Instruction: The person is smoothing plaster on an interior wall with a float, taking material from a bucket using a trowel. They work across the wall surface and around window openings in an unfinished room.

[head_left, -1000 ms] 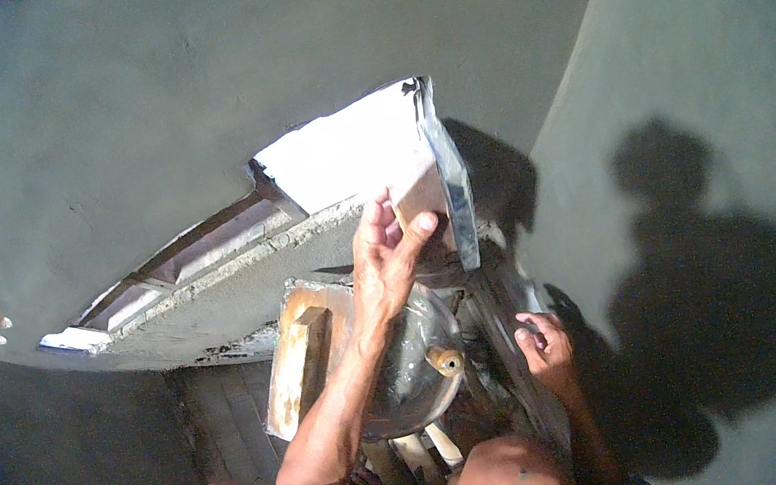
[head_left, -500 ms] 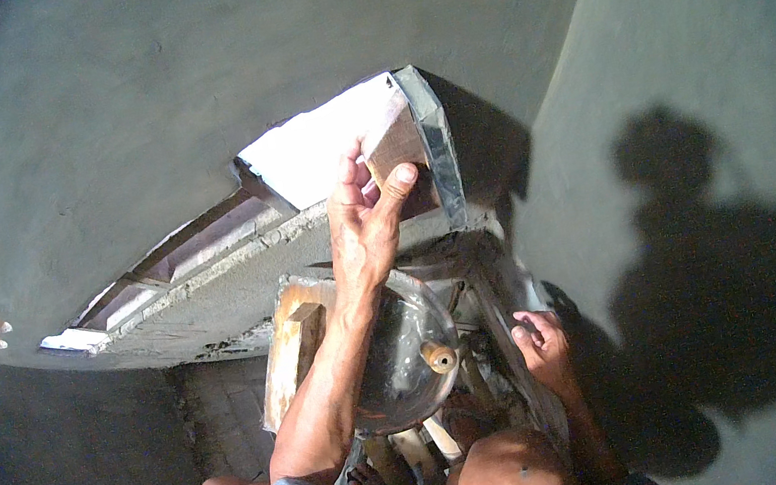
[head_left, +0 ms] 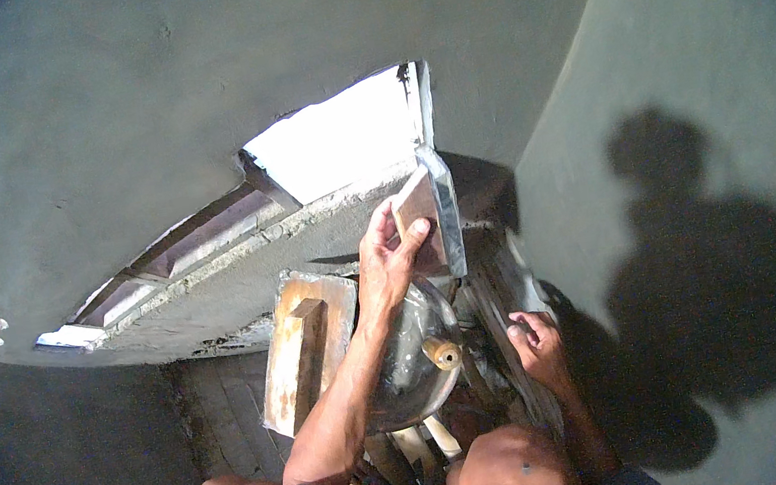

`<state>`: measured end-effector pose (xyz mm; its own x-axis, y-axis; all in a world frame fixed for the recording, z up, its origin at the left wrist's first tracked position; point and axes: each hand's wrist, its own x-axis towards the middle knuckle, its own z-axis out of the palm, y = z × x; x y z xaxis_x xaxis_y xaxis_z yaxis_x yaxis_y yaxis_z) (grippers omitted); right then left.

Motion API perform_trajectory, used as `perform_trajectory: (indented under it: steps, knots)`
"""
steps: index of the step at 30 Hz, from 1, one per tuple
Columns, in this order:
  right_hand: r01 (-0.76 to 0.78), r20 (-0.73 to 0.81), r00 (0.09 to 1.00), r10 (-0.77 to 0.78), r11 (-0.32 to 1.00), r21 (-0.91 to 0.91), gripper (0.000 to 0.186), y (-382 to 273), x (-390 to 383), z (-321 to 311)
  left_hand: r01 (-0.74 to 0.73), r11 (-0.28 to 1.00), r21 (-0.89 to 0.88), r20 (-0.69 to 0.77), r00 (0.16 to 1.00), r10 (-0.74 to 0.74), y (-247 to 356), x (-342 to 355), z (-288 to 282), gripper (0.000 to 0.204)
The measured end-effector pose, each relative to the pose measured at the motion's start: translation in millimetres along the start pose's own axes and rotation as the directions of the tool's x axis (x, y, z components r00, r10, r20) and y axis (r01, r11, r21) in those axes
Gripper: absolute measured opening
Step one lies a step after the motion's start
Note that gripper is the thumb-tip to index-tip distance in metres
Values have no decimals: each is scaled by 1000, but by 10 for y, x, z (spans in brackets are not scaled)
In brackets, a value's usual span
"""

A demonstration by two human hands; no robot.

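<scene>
My left hand (head_left: 389,260) grips a brown wooden block with a grey, shiny strip along its right side (head_left: 420,223); its exact kind is unclear. It stands out below the right end of the bright wall opening, thumb on the near face. Under my left forearm is a dark round basin (head_left: 414,379) with a round wooden handle (head_left: 443,355) sticking up. A board with a wooden bar handle (head_left: 307,340), like a plastering float, lies left of the basin. My right hand (head_left: 539,345) hangs beside the right wall, fingers loosely bent and apart, apparently holding nothing.
A bright, slanting opening (head_left: 333,140) with a framed part at its left cuts the grey plastered wall (head_left: 182,72). Another plastered wall (head_left: 575,215) with my shadow stands close at right. Long planks (head_left: 504,315) run beside the basin. My bent knees are near.
My left hand has come down and slightly right with the wooden block, away from the bright opening. My right hand has barely moved.
</scene>
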<state>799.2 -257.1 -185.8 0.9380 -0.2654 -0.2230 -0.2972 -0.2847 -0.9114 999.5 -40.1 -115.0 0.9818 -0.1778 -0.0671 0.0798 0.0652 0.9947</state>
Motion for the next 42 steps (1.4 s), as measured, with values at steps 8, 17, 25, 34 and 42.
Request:
perform_trajectory:
  steps: [8,17,25,34,42]
  knots:
    - [76,-33,996,-77,997,-24,33,51,40,-24,-93,992,-86,-53,995,89,689,56,-9,90]
    - [44,-30,999,-44,999,-4,35,128,11,23,-1,991,-131,16,1000,3,608,113,27,81]
    - [-14,8,1000,15,999,-35,44,74,21,22,45,999,-1,14,999,-45,138,58,-13,59]
    - [-38,-3,999,38,999,20,31,112,-21,100,218,971,-98,57,975,-214,210,-105,65,54]
    - [62,-295,951,-86,994,-91,30,101,-41,36,503,854,-133,132,863,-488,241,-293,270,46]
